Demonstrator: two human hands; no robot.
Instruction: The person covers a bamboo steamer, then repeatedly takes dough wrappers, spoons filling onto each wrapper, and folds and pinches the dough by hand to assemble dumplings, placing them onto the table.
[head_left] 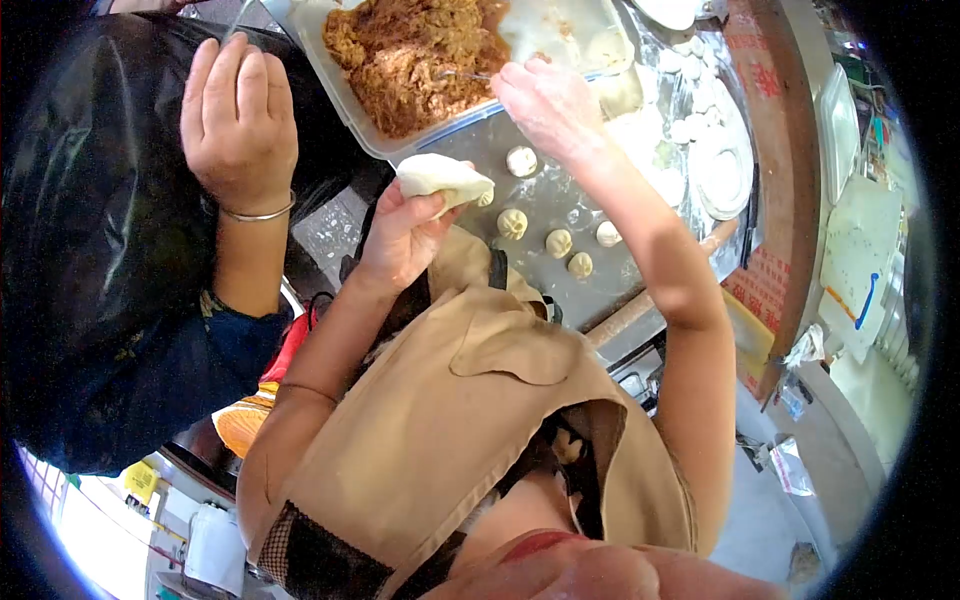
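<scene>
A round white dough wrapper (440, 178) lies in my left hand (405, 235), thumb on top and fingers beneath it. My right hand (545, 105) is closed around the handle of a thin metal utensil (468, 75), whose far end is in the brown filling (410, 60). That filling fills much of a clear plastic tub (372, 137) at the top. Below the tub, several small pleated buns (512, 223) sit spaced out on the metal surface (590, 290).
On the left a co-worker's hand (245, 125) with a bracelet is raised beside the tub. Floury dough rounds (722, 180) lie on the right, near a wooden rolling pin (625, 320). A tray (855, 265) stands at the far right.
</scene>
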